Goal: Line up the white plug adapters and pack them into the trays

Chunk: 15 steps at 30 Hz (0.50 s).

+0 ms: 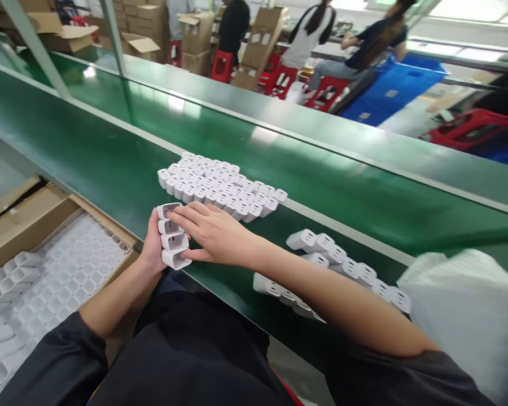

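Observation:
My left hand (153, 242) is wrapped round a short row of several white plastic charger housings (175, 242), their hollow open ends facing up. My right hand (209, 234) lies across the same row, its fingers at the far housing and its thumb at the near one. Just beyond both hands, a dense block of white charger housings (211, 183) stands on the green conveyor belt (105, 152), slotted ends up. Under and beside my right forearm, looser rows of the same housings (351, 268) stand and lean, partly hidden by the arm.
At my left, an open cardboard box (29, 225) holds many white housings in rows. A translucent white plastic bag (461, 316) lies at the right. Metal posts (38, 51) rise from the line. Beyond are seated people, red stools (222, 65), blue crates (393, 84) and cartons.

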Available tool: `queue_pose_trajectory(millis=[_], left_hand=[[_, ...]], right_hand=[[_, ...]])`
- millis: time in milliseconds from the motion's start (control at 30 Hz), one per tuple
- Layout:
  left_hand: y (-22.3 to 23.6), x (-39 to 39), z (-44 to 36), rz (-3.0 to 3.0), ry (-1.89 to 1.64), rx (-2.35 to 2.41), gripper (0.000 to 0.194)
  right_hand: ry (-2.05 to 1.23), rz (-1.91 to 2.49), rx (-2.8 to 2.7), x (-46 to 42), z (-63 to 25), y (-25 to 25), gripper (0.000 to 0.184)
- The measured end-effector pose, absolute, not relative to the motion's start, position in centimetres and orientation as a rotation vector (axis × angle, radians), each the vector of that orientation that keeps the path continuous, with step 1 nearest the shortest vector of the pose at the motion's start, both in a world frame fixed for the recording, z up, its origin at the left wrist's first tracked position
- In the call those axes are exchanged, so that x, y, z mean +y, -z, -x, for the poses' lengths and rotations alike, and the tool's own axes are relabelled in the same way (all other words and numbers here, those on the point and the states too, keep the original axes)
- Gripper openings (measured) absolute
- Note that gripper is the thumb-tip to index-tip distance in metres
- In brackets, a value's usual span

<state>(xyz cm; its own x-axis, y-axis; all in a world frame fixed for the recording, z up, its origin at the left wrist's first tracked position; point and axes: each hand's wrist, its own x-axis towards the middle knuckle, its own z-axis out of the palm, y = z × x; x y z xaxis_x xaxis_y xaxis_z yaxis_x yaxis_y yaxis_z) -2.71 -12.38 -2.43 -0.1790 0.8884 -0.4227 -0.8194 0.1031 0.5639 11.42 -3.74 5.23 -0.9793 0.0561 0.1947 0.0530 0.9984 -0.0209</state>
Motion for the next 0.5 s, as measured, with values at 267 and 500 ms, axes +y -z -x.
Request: queue_pose_trajectory(millis=[267, 500], left_hand=[[6.0, -22.5, 9.3, -0.406, -1.758, 1.503, 0.053], [10.2, -39.5, 10.4, -0.745, -0.803, 2.574, 0.046]], right_hand=[[-0.022, -0.539, -3.055, -6.4, -0.2, -5.2, 0.057], [0.044, -1.174, -2.926, -10.0, 12.2, -0.3, 0.071]])
